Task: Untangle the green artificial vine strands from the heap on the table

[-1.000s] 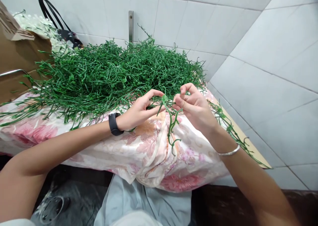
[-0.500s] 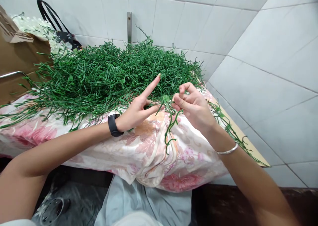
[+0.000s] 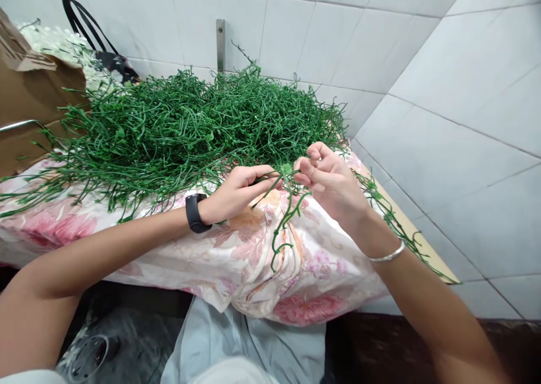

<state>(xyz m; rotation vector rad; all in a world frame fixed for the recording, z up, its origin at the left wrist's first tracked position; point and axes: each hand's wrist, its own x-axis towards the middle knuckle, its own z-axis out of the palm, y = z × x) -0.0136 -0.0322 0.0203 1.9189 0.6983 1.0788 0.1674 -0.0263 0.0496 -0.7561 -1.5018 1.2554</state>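
Note:
Between my hands is a green artificial plant stem [image 3: 287, 169] with a small leafy disc at its middle and thin branches hanging down over the cloth. My left hand [image 3: 245, 188] pinches it from the left, its fingers closed. From the right, my right hand [image 3: 327, 178] grips the other side between thumb and fingers, the fingertips curled. Just behind my hands lies a large heap of green artificial stems [image 3: 198, 119]. Whatever part of the stem runs inside my fingers is hidden.
A floral cloth [image 3: 203, 260] covers the table. More loose green stems [image 3: 393, 226] lie at the right edge by the tiled wall. At the left stand a cardboard box [image 3: 42, 102], white artificial flowers [image 3: 63, 46] and a dark bag with black handles [image 3: 112, 63]. A metal bracket [image 3: 220, 46] is on the wall.
My left index finger, which pointed up and away, has come down onto the stem. The stem's hanging branches have swung slightly left and lower. My right hand has barely moved.

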